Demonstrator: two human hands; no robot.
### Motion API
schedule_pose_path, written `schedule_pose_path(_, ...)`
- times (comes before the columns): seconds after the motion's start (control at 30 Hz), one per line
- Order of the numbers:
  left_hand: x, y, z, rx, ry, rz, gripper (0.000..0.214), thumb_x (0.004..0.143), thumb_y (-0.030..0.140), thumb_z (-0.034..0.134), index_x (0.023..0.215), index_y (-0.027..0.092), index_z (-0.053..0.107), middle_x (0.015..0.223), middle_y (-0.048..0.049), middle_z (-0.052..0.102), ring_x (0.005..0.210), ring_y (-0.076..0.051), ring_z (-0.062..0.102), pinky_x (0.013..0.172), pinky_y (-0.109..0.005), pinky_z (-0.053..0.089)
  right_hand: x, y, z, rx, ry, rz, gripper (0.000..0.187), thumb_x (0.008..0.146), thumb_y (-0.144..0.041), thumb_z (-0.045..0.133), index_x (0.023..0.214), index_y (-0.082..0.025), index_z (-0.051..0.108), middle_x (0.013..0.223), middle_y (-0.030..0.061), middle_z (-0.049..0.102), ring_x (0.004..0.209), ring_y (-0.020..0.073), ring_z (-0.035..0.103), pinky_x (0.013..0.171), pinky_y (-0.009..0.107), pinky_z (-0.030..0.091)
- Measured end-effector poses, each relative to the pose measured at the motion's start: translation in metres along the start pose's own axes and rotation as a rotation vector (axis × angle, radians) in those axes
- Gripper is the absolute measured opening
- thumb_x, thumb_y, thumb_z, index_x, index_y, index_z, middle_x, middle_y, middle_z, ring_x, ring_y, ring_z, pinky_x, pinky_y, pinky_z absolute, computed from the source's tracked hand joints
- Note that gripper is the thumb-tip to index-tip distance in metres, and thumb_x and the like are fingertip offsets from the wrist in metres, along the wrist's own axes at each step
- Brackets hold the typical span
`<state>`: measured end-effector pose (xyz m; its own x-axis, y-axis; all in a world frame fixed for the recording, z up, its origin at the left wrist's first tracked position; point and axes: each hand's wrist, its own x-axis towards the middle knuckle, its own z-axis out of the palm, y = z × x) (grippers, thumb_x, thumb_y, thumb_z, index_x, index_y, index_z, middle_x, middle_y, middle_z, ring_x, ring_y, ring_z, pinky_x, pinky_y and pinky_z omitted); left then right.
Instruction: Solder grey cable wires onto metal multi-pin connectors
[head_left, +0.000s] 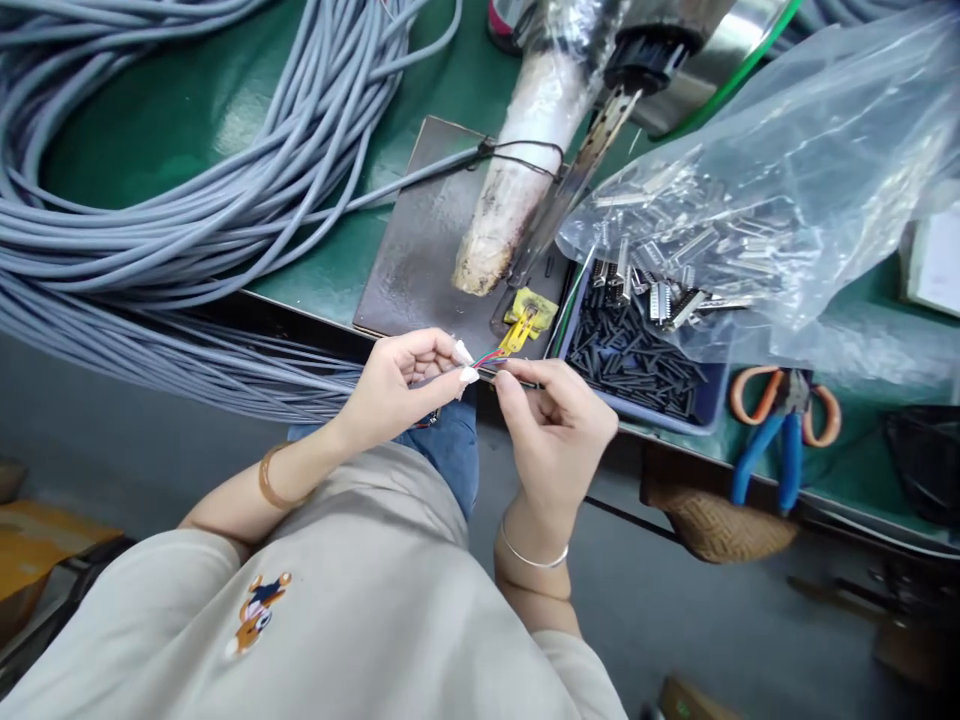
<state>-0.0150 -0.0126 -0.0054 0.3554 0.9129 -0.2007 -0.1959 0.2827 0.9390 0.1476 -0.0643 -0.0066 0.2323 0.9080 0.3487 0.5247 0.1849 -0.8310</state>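
My left hand (pixel 409 375) is closed around the end of a grey cable, its thumb and fingertip wrapped in white. From that grip, thin coloured wires (pixel 489 358), red, green and blue among them, fan out to the right. My right hand (pixel 559 425) pinches at the tips of these wires; any small part between the fingers is too small to make out. Just beyond the hands, a yellow metal-tipped clip (pixel 519 335) sits at the front of a dark board (pixel 420 240). Above it points a white-wrapped, scorched tube (pixel 517 160) with a dark wire tied round it.
A blue tray (pixel 712 405) holds short black tubes (pixel 630 360). Over its back lies a clear plastic bag (pixel 817 200) of metal connectors (pixel 679 290). Blue-handled cutters (pixel 787 450) and orange-handled scissors (pixel 750 400) lie right. A large grey cable bundle (pixel 247 200) hangs over the table edge.
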Motion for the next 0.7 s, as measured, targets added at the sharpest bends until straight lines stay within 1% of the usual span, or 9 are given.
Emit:
schedule_pose_path(0.13, -0.001, -0.002, 0.001, 0.125, -0.001, 0.146, 0.015, 0.076, 0.022, 0.082, 0.081, 0.014, 0.071, 0.069, 0.0003, 0.069, 0.057, -0.006, 0.059, 0.057, -0.016, 0.051, 0.002, 0.006, 0.007, 0.137, -0.04, 0.065, 0.006, 0.092, -0.023, 0.07, 0.093, -0.022, 0.076, 0.078, -0.0039, 0.066, 0.048, 0.0042, 0.035, 0.048, 0.024, 0.031)
schedule_pose_path(0.23, 0.001, -0.004, -0.002, 0.169, -0.031, 0.208, 0.015, 0.078, 0.023, 0.082, 0.082, 0.013, 0.072, 0.074, -0.0013, 0.073, 0.061, -0.007, 0.062, 0.061, -0.016, 0.053, 0.002, 0.007, 0.009, 0.182, -0.044, 0.11, 0.006, 0.093, -0.025, 0.071, 0.092, -0.021, 0.075, 0.076, -0.0038, 0.063, 0.05, 0.0048, 0.037, 0.048, 0.024, 0.03)
schedule_pose_path(0.3, 0.002, -0.006, -0.004, 0.223, -0.064, 0.25, 0.013, 0.081, 0.024, 0.08, 0.084, 0.013, 0.073, 0.076, -0.0025, 0.075, 0.064, -0.009, 0.065, 0.064, -0.017, 0.054, 0.003, 0.006, 0.008, 0.182, -0.055, 0.108, 0.005, 0.093, -0.024, 0.071, 0.09, -0.021, 0.074, 0.074, -0.0045, 0.062, 0.049, 0.0045, 0.034, 0.047, 0.024, 0.028)
schedule_pose_path(0.37, 0.003, -0.007, -0.007, 0.341, -0.082, 0.337, 0.011, 0.087, 0.023, 0.076, 0.086, 0.013, 0.073, 0.079, -0.0038, 0.077, 0.065, -0.009, 0.066, 0.064, -0.018, 0.053, 0.004, 0.005, 0.006, 0.122, -0.065, 0.034, 0.003, 0.092, -0.021, 0.071, 0.09, -0.022, 0.073, 0.075, -0.0047, 0.064, 0.048, 0.0041, 0.035, 0.047, 0.024, 0.031)
schedule_pose_path(0.47, 0.002, -0.012, -0.008, 0.608, -0.086, 0.556, 0.008, 0.093, 0.019, 0.07, 0.09, 0.013, 0.074, 0.081, -0.0049, 0.077, 0.063, -0.009, 0.064, 0.063, -0.019, 0.051, 0.005, 0.001, 0.001, -0.103, -0.09, -0.174, 0.01, 0.092, -0.014, 0.067, 0.092, -0.023, 0.072, 0.082, -0.002, 0.071, 0.06, 0.0076, 0.056, 0.059, 0.023, 0.045)
schedule_pose_path(0.53, 0.0, -0.014, -0.007, 0.721, -0.091, 0.672, 0.01, 0.096, 0.017, 0.066, 0.091, 0.013, 0.074, 0.081, -0.0056, 0.078, 0.066, -0.01, 0.065, 0.066, -0.02, 0.051, 0.005, -0.001, -0.002, -0.198, -0.102, -0.241, 0.012, 0.092, -0.013, 0.066, 0.093, -0.023, 0.072, 0.084, -0.0009, 0.073, 0.071, 0.0099, 0.064, 0.065, 0.024, 0.049)
schedule_pose_path(0.6, -0.002, -0.014, -0.005, 0.695, -0.07, 0.675, 0.011, 0.096, 0.019, 0.066, 0.091, 0.014, 0.074, 0.082, -0.0058, 0.079, 0.068, -0.01, 0.067, 0.066, -0.02, 0.052, 0.005, -0.001, -0.005, -0.165, -0.095, -0.173, 0.009, 0.092, -0.015, 0.067, 0.09, -0.022, 0.071, 0.079, -0.0024, 0.07, 0.061, 0.0078, 0.057, 0.059, 0.023, 0.045)
schedule_pose_path(0.63, -0.004, -0.013, -0.004, 0.629, -0.054, 0.625, 0.011, 0.097, 0.021, 0.066, 0.09, 0.014, 0.073, 0.081, -0.0055, 0.078, 0.066, -0.01, 0.067, 0.064, -0.019, 0.052, 0.005, 0.0, -0.006, -0.119, -0.086, -0.109, 0.008, 0.093, -0.017, 0.067, 0.087, -0.021, 0.071, 0.074, -0.0038, 0.067, 0.055, 0.0064, 0.049, 0.055, 0.024, 0.041)
schedule_pose_path(0.7, -0.006, -0.009, -0.004, 0.432, -0.029, 0.451, 0.016, 0.096, 0.027, 0.068, 0.089, 0.014, 0.069, 0.075, -0.0041, 0.076, 0.061, -0.009, 0.066, 0.059, -0.018, 0.051, 0.003, 0.003, -0.006, -0.042, -0.071, 0.021, 0.011, 0.093, -0.02, 0.068, 0.082, -0.021, 0.071, 0.067, -0.006, 0.059, 0.049, 0.0052, 0.036, 0.051, 0.025, 0.034)
